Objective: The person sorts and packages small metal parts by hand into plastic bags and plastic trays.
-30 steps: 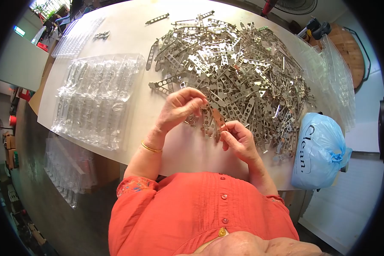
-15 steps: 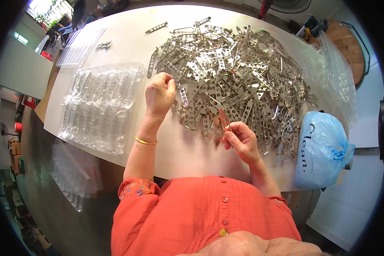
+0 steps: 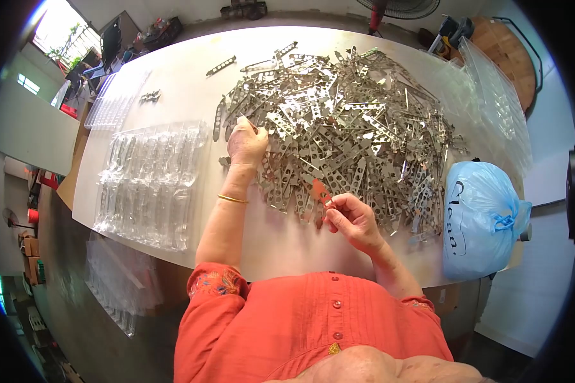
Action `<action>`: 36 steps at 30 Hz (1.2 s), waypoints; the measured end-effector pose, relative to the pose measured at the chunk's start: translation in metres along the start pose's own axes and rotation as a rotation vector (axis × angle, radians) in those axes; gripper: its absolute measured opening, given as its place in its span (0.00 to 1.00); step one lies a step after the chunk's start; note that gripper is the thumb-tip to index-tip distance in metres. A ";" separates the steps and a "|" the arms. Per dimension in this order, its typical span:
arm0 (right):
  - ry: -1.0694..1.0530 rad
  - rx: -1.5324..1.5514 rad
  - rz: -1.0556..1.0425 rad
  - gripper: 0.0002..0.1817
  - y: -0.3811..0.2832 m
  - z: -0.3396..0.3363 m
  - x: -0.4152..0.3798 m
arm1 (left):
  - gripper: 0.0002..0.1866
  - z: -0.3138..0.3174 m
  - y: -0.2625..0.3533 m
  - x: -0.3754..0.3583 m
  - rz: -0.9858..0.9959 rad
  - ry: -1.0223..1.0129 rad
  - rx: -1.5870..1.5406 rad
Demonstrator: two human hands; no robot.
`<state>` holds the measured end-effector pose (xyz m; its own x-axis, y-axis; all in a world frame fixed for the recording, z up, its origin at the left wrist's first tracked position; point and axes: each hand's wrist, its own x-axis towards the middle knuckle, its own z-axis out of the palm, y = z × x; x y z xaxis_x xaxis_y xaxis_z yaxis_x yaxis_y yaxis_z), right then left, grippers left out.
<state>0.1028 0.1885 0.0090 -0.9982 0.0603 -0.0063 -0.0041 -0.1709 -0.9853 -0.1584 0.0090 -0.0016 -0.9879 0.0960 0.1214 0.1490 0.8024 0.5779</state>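
A big heap of flat metal strips with round holes (image 3: 338, 127) covers the middle of the table. My left hand (image 3: 248, 143) is closed at the heap's left edge, fingertips together among the strips; what they hold, if anything, is too small to make out. In front of the heap, my right hand (image 3: 354, 223) pinches one metal strip (image 3: 321, 190) between thumb and fingers. That strip tilts up to the left and reflects red. Beside my left hand lies a single loose strip (image 3: 218, 120).
Clear plastic trays (image 3: 150, 185) holding strips are at the left, with another clear tray (image 3: 118, 99) behind. A tied blue bag (image 3: 482, 223) marked "Clean" sits at the right. Clear plastic sheets (image 3: 495, 102) lie at the back right. A fan (image 3: 399, 6) stands beyond the table.
My left hand has moved right, onto the heap's edge. The strip in my right hand now leans further left. The whole view has shifted slightly.
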 end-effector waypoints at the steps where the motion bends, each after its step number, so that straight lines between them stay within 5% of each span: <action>1: -0.002 0.000 0.004 0.05 0.000 0.000 0.000 | 0.15 -0.002 0.000 0.001 -0.054 -0.027 -0.048; 7: 0.003 0.012 0.002 0.05 0.000 -0.001 -0.001 | 0.06 -0.019 -0.005 -0.007 -0.103 -0.076 -0.492; 15: 0.066 0.171 0.033 0.05 -0.005 0.000 0.001 | 0.04 -0.038 0.036 -0.091 0.116 -0.258 -0.805; 22: 0.266 0.254 -0.041 0.05 -0.006 -0.005 0.006 | 0.05 -0.029 0.053 -0.151 -0.144 -1.033 -1.504; 25: 0.295 0.333 -0.032 0.06 -0.006 -0.011 0.007 | 0.05 -0.011 0.049 -0.160 -0.231 -1.130 -1.631; 36: 0.264 0.269 -0.045 0.06 -0.002 -0.014 0.006 | 0.08 -0.019 0.065 -0.166 -0.037 -1.140 -1.099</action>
<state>0.0975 0.2028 0.0087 -0.9469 0.3188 -0.0420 -0.0986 -0.4119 -0.9059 0.0164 0.0336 0.0312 -0.4282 0.8664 -0.2570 -0.4180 0.0622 0.9063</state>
